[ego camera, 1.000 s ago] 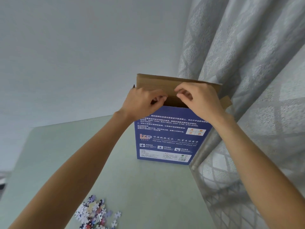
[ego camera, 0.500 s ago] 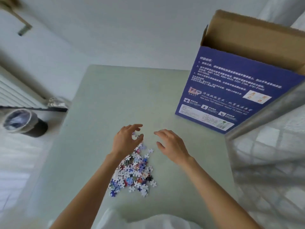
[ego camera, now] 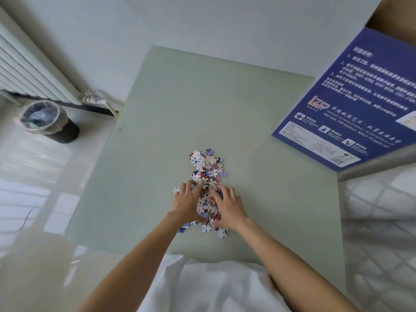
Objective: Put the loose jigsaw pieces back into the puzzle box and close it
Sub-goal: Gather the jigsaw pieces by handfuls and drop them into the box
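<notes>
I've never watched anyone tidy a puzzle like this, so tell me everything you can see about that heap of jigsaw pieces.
The jigsaw pieces lie loose in a narrow, uneven heap on the pale green table, near its front edge. They look like small cardboard cut-outs, mostly white with blue, red and purple patches. A few strays sit at the near end. The left hand and right hand rest on the near part, flanking it. The blue puzzle box stands apart.

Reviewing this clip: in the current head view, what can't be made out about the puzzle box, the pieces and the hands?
- Puzzle box: its top and right side are cut off by the frame edge, so the opening and contents are unseen.
- Jigsaw pieces: those under the left hand and right hand are hidden; the count is unclear.
- Both hands: palms face down, so whether any pieces are held cannot be told.
- Box small print: blurred.
</notes>
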{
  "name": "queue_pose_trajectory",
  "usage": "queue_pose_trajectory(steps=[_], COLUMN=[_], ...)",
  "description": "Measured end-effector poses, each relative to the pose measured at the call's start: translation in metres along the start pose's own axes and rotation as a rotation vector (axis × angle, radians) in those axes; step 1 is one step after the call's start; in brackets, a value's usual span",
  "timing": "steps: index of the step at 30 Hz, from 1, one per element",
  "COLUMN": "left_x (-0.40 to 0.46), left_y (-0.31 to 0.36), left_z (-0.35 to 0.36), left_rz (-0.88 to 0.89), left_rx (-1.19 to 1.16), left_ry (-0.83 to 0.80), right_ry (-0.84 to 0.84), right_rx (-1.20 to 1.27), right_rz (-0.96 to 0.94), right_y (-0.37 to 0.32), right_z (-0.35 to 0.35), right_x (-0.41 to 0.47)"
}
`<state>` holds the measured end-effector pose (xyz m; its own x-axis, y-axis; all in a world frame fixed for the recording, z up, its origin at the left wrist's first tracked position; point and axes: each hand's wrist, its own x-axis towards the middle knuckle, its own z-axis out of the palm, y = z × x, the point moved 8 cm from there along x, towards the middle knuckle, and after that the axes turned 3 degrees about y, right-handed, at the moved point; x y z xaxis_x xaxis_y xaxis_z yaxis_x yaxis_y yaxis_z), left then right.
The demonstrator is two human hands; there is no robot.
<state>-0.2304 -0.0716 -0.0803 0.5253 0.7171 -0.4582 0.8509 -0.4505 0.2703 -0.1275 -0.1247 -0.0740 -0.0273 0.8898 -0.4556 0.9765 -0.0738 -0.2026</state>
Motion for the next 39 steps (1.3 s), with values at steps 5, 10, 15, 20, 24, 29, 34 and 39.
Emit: queue_pose_trajectory(steps=[5, 10, 15, 20, 24, 29, 34, 39], left_x=[0.004, 0.008, 0.011, 0.01, 0.01, 0.013, 0.019, 0.026], left_y=[-0.001, -0.006, -0.008, -0.006, -0.003, -0.001, -0.005, -0.01], left_z=[-0.006, -0.012, -0.014, -0.018, -0.027, -0.037, -0.048, -0.057], left_rz=[0.037, 0.034, 0.021, 0.045, 0.098, 0.157, 0.169, 0.125], left_rx=[-0.069, -0.19, -0.194, -0.176, -0.159, -0.169, -0.13, -0.119], left_ry=[0.068, 0.102, 0.083, 0.121, 0.199, 0.227, 0.242, 0.22], right_ry=[0.036, 0.058, 0.09, 0.106, 0.205, 0.282, 0.306, 0.331], right_rx=[0.15, 0.146, 0.116, 0.165, 0.19, 0.206, 0.24, 0.263], right_rz=[0.049, 0.079, 0.076, 0.058, 0.057, 0.053, 0.049, 0.041], right_y=[0.001, 0.001, 0.002, -0.002, -0.002, 0.001, 0.005, 0.012], right_z=[-0.004, -0.011, -0.019, -0.022, -0.029, -0.039, -0.044, -0.052], right_x=[0.001, 0.006, 0.014, 0.013, 0.01, 0.012, 0.017, 0.017])
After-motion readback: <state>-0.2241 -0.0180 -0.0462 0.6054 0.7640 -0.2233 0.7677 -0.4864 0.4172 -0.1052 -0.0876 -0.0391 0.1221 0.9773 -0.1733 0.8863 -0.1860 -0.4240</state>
